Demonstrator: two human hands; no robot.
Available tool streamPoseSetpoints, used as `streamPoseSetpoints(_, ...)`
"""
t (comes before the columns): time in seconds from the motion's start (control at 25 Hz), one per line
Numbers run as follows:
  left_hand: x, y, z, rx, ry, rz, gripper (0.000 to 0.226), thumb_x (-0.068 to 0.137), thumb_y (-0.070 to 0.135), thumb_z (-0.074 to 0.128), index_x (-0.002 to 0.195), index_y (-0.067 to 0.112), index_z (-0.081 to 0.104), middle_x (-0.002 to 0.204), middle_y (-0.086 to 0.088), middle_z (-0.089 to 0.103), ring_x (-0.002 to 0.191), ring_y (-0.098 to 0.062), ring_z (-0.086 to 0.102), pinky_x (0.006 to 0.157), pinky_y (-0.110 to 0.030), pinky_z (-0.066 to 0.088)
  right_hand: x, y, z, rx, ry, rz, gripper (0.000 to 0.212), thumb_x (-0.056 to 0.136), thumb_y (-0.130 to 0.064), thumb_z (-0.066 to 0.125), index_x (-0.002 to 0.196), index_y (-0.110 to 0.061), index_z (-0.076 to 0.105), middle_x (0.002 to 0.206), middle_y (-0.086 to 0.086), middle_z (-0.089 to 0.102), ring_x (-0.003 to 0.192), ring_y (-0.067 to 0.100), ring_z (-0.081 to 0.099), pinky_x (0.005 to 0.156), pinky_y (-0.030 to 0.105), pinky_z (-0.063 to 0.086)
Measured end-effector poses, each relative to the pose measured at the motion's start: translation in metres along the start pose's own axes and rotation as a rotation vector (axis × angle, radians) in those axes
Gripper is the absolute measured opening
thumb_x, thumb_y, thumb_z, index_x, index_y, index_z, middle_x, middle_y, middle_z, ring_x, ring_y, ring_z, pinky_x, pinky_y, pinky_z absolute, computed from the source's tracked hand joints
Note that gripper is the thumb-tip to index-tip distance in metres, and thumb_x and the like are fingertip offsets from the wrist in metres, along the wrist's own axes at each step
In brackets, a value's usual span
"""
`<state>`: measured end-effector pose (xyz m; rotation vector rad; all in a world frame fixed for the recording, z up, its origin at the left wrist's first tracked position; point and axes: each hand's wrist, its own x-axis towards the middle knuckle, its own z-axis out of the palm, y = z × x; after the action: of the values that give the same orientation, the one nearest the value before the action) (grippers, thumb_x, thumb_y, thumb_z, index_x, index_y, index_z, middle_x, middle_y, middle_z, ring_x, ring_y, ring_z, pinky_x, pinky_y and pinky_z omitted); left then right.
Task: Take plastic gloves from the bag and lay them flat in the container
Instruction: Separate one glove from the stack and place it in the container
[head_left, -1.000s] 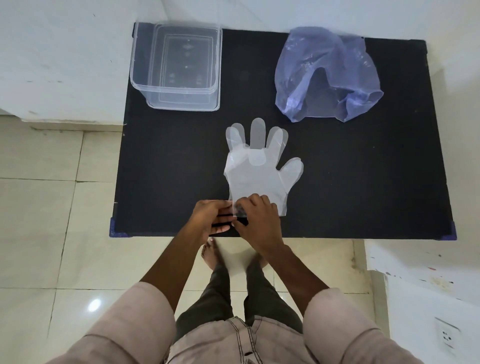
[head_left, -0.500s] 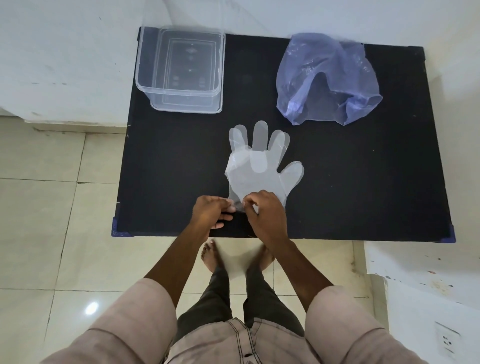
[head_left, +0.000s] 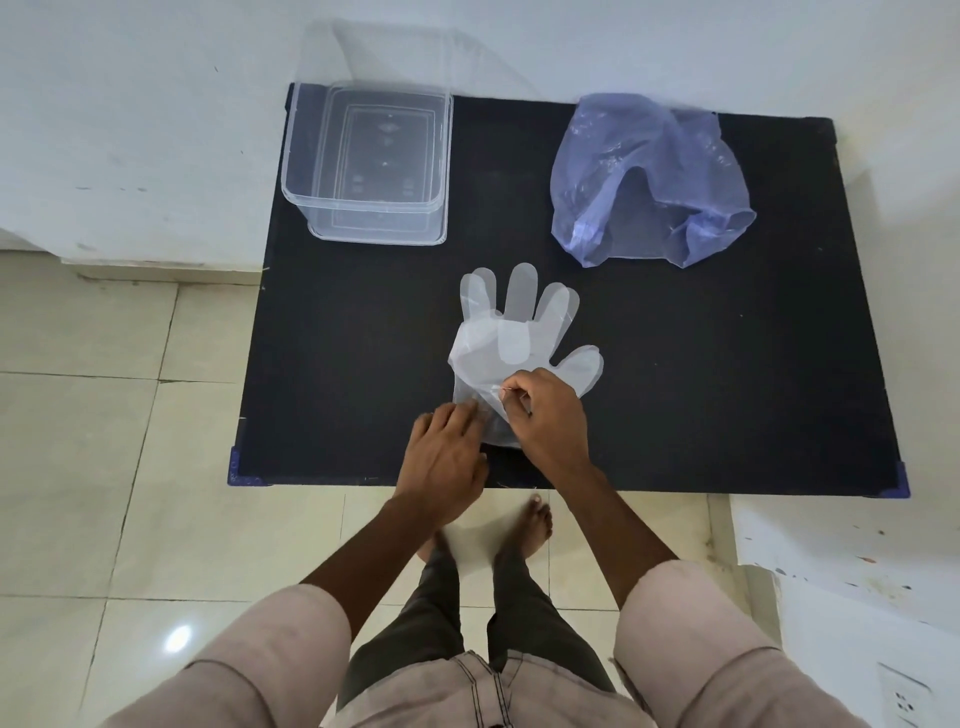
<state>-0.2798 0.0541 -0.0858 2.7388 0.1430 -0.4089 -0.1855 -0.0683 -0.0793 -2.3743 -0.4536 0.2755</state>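
Observation:
Clear plastic gloves (head_left: 511, 338) lie stacked and spread flat on the black table (head_left: 701, 374), fingers pointing away from me. My right hand (head_left: 548, 415) pinches the plastic near the cuff and lifts a fold of it. At the cuff's left edge my left hand (head_left: 447, 457) rests with its fingers on the plastic. The clear container (head_left: 306, 192) stands at the table's far left corner with nothing visible inside. At the far right lies the crumpled bluish bag (head_left: 649, 176), its mouth toward me.
The table stands against a white wall (head_left: 130, 130). Its near edge (head_left: 623, 491) runs just behind my wrists. Beige tiled floor (head_left: 104, 467) lies to the left and below, with my bare feet under the table edge. A white surface (head_left: 831, 545) sits at the lower right.
My right hand has slid up from the cuff edge onto the glove's palm, pinching the plastic. My left hand has opened and shifted onto the cuff's left side. The glove's cuff is now bunched.

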Motion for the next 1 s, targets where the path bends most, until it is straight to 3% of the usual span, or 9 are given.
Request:
streamPoseSetpoints(0.12, 0.0, -0.001, 0.002, 0.103, -0.099, -0.007, 0.06, 0.096, 0.042, 0.044, 0.15, 0.019, 0.03, 0.159, -0.005, 0.03, 0.144, -0.026, 0.029, 0.117, -0.042, 0.022, 0.007, -0.002, -0.006, -0.024, -0.024, -0.022, 0.016, 0.091, -0.023, 0.059, 0.086, -0.01, 0.066, 0.085, 0.007, 0.07, 0.076, 0.016, 0.061, 0.069, 0.031, 0.054)
streamPoseSetpoints(0.32, 0.01, 0.004, -0.013, 0.143, -0.151, 0.012, 0.057, 0.093, 0.039, 0.048, 0.146, 0.022, 0.035, 0.151, -0.004, 0.042, 0.134, -0.027, 0.044, 0.111, -0.046, 0.032, 0.027, -0.009, -0.025, -0.094, -0.123, -0.003, 0.016, 0.092, -0.019, 0.058, 0.09, -0.007, 0.068, 0.088, 0.01, 0.073, 0.079, 0.024, 0.066, 0.073, 0.032, 0.052)
streamPoseSetpoints(0.48, 0.017, 0.012, -0.021, 0.199, -0.205, 0.011, 0.051, 0.089, 0.036, 0.054, 0.138, 0.024, 0.043, 0.141, -0.007, 0.046, 0.123, -0.03, 0.05, 0.101, -0.047, 0.041, 0.043, -0.017, -0.041, -0.107, -0.169, -0.044, 0.013, 0.091, -0.014, 0.06, 0.093, -0.007, 0.07, 0.093, 0.01, 0.074, 0.08, 0.019, 0.065, 0.083, 0.035, 0.056)
streamPoseSetpoints(0.64, 0.022, 0.016, -0.029, 0.247, -0.288, 0.014, 0.051, 0.087, 0.035, 0.058, 0.135, 0.023, 0.045, 0.143, -0.011, 0.041, 0.126, -0.034, 0.048, 0.103, -0.052, 0.04, 0.059, -0.03, -0.063, -0.151, -0.162, -0.073, 0.011, 0.089, -0.011, 0.06, 0.089, -0.011, 0.071, 0.088, 0.008, 0.073, 0.075, 0.017, 0.065, 0.074, 0.031, 0.056)
streamPoseSetpoints(0.84, 0.03, 0.013, -0.04, 0.266, -0.377, 0.07, 0.051, 0.086, 0.034, 0.059, 0.133, 0.019, 0.046, 0.147, -0.016, 0.036, 0.127, -0.037, 0.047, 0.103, -0.057, 0.04, 0.075, -0.051, -0.096, -0.209, -0.121, -0.128, 0.013, 0.092, -0.014, 0.056, 0.09, -0.012, 0.068, 0.088, 0.007, 0.072, 0.074, 0.013, 0.06, 0.067, 0.016, 0.043)
streamPoseSetpoints(1.0, 0.035, 0.01, -0.044, 0.295, -0.43, 0.105, 0.052, 0.086, 0.034, 0.06, 0.134, 0.019, 0.047, 0.144, -0.016, 0.038, 0.125, -0.037, 0.048, 0.103, -0.056, 0.041, 0.084, -0.064, -0.113, -0.242, -0.097, -0.148, 0.015, 0.094, -0.015, 0.053, 0.093, -0.012, 0.068, 0.091, 0.009, 0.072, 0.079, 0.018, 0.064, 0.072, 0.021, 0.043)
